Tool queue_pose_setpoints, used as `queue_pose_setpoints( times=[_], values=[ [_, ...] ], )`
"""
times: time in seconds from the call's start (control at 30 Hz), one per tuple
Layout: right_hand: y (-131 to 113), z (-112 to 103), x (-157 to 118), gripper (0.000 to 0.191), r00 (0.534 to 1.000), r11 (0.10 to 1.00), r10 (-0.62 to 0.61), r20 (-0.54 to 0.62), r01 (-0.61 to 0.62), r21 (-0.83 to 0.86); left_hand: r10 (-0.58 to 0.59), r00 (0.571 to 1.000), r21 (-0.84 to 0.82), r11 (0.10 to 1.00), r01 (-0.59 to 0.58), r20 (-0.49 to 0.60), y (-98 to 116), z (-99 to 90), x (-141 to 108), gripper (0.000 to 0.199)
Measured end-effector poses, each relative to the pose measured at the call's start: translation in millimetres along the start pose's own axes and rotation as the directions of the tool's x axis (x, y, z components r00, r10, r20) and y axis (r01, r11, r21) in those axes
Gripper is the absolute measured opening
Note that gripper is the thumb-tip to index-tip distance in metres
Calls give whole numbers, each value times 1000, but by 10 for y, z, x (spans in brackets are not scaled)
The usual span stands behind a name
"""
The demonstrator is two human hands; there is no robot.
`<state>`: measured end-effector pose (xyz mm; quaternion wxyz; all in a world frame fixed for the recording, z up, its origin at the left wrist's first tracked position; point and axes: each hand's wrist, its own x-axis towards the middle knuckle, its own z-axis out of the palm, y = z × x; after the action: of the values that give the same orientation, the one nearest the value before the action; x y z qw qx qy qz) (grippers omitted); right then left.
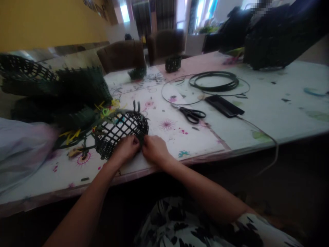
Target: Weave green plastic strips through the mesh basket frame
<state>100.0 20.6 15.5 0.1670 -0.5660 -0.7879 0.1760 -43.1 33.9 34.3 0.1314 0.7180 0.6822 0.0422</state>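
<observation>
The left hand (pixel 127 147) and right hand (pixel 155 147) meet at the near right edge of the dark woven basket (pixel 122 128), which lies on its side near the front edge of the flower-patterned surface (pixel 167 137), both sets of fingers curled closed and pinching its rim. To the right lie black-handled scissors (pixel 192 114), a black phone-like item (pixel 224 105) with a cord and a coil of dark strip (pixel 214 82); stacked dark baskets (pixel 82 85) and a pale plastic bag (pixel 23 151) are to the left.
</observation>
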Motion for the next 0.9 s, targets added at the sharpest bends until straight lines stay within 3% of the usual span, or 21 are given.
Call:
queue_pose_setpoints(
  times=[0.23,0.57,0.9],
  values=[
    [-39,-18,-1,25,1000,1000,3,21,-3,-13,-92,994,-27,996,90,-65,56,27,-70,15],
    [-74,-56,-18,24,999,999,11,46,-9,-34,-121,986,-130,986,106,-112,38,58,-109,13],
    [37,70,-24,23,998,999,-47,-39,46,-17,-33,994,-168,986,16,-104,-40,61,-117,17]
  ],
)
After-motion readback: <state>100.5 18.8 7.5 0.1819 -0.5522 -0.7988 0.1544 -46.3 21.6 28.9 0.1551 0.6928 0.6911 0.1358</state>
